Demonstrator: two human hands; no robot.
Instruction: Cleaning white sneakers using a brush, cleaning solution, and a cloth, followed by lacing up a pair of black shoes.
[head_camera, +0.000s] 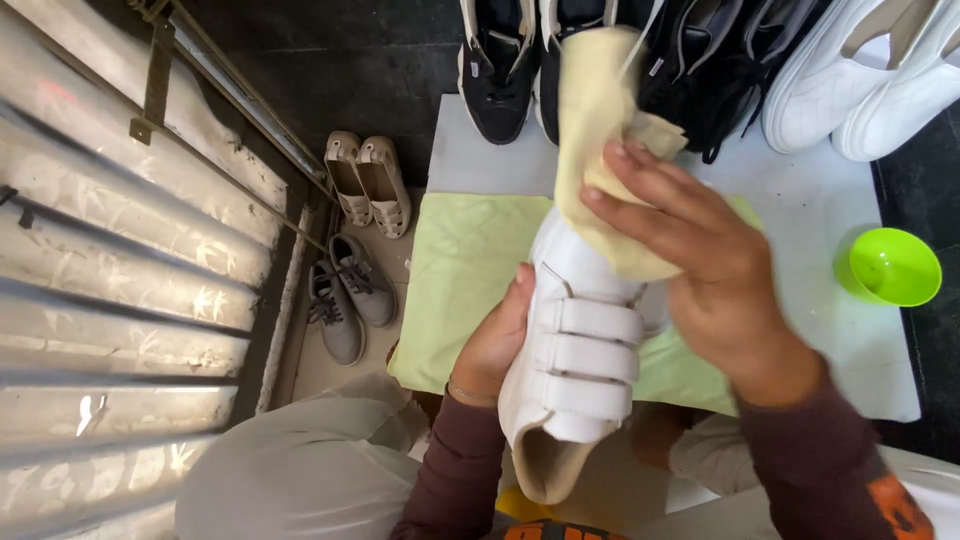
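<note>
A white shoe (580, 350) with three strap fasteners points away from me over a pale green cloth (465, 270) on a white table (810, 215). My left hand (495, 340) grips the shoe's left side. My right hand (690, 265) presses a cream yellow rag (595, 110) onto the shoe's toe end. The rag's free end stands up above my fingers.
Black sneakers (495, 70) and white sneakers (880, 70) line the table's far edge. A bright green bowl (890, 265) sits at the right. On the floor to the left lie beige shoes (368, 180) and grey sneakers (345, 295), beside a metal shutter (120, 250).
</note>
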